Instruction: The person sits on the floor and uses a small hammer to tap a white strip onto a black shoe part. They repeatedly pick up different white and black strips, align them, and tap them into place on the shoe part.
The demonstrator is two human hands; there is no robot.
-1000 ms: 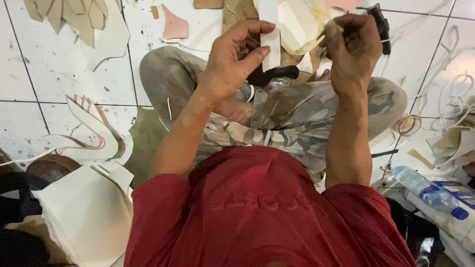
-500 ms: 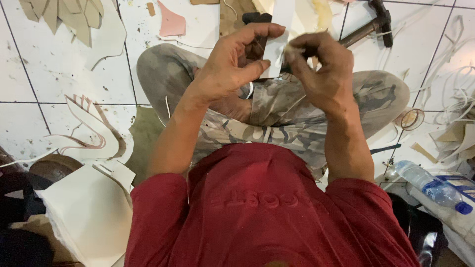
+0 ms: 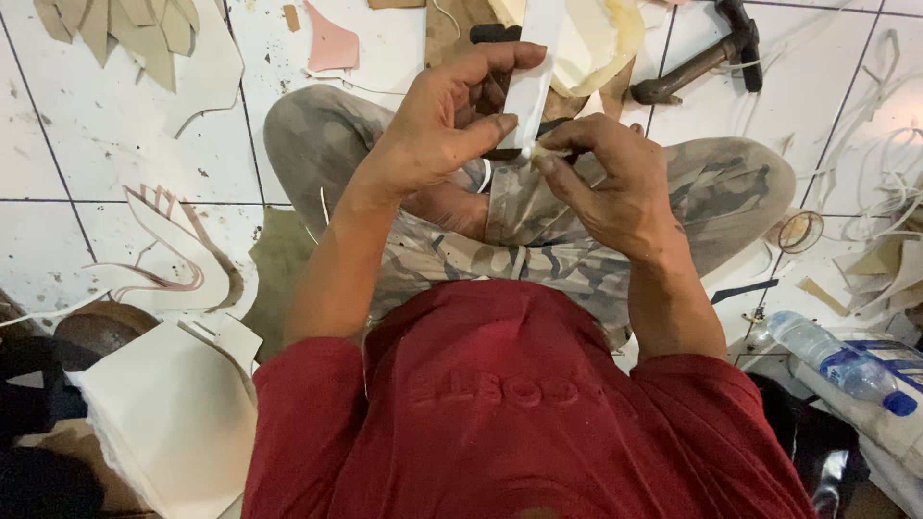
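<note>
Item: narrow white strip of stiff sheet material, held upright above the lap of a person seated cross-legged on a white tiled floor. Left hand: thumb and fingers pinching the strip's lower part. Right hand: fingertips pressed together at the strip's bottom end. Nearby on the floor: dark metal hammer, pink cut scrap, clear plastic bottle with blue cap, stack of white sheets.

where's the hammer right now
In the head view the hammer lies on the white tiled floor at upper right, beyond the person's right knee.
</note>
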